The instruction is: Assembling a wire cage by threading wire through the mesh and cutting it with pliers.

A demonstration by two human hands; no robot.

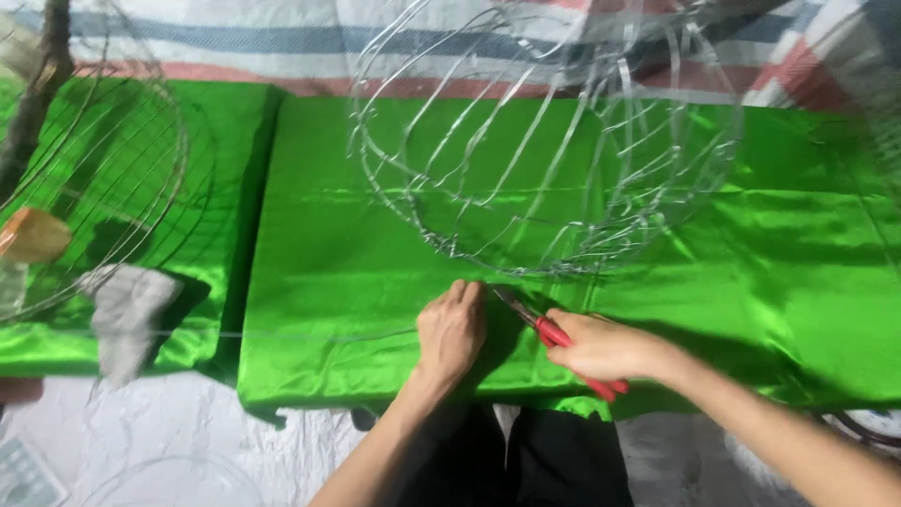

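While left hand (pixel 451 330) presses flat on green satin cloth (pixel 328 282), right hand (pixel 601 345) grips red-handled pliers (pixel 554 338) below wire frame (pixel 544 141); steady nose advisable.

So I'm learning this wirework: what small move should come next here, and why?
Probably close the red-handled pliers on the thin wire. The right hand aims their tips at the left hand, which presses down on the green cloth beside the wire frame.
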